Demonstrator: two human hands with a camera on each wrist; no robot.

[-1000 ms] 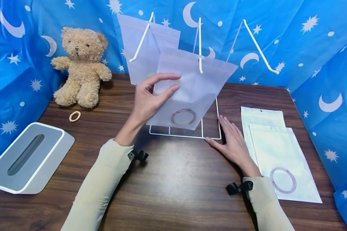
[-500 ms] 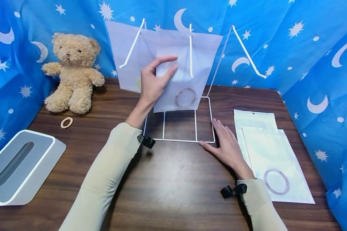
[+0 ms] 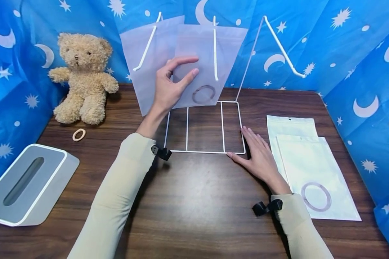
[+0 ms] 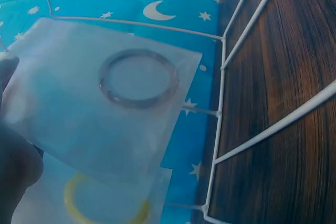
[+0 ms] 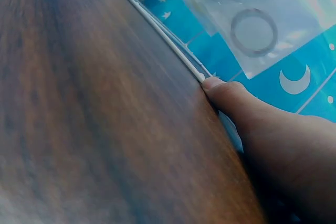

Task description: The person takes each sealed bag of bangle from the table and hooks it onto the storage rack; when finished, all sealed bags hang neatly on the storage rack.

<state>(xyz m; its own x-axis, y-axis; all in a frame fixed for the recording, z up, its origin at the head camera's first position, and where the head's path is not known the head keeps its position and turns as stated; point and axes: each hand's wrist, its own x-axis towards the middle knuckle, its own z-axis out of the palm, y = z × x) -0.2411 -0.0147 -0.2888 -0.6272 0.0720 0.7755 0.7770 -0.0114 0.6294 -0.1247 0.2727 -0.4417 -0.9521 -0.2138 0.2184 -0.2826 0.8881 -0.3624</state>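
Frosted pouch (image 3: 205, 68), brownish ring (image 4: 137, 102) showing near its bottom, hangs on the middle prong (image 3: 215, 50) of the white wire rack (image 3: 202, 151). Left hand (image 3: 168, 88) overlaps its left edge, thumb and index finger well parted, contact unclear; right hand (image 3: 260, 160), fingers extended, gripping nothing, rests at the rack's near right corner.

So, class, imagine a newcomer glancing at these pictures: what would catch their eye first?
Probably the fluffy teddy bear, seated at the far left of the table before a bright blue curtain with white moons and stars. Next might come the two translucent pouches hanging at the centre from a white wire rack, with the left hand in front of them and a ring showing through the middle one.
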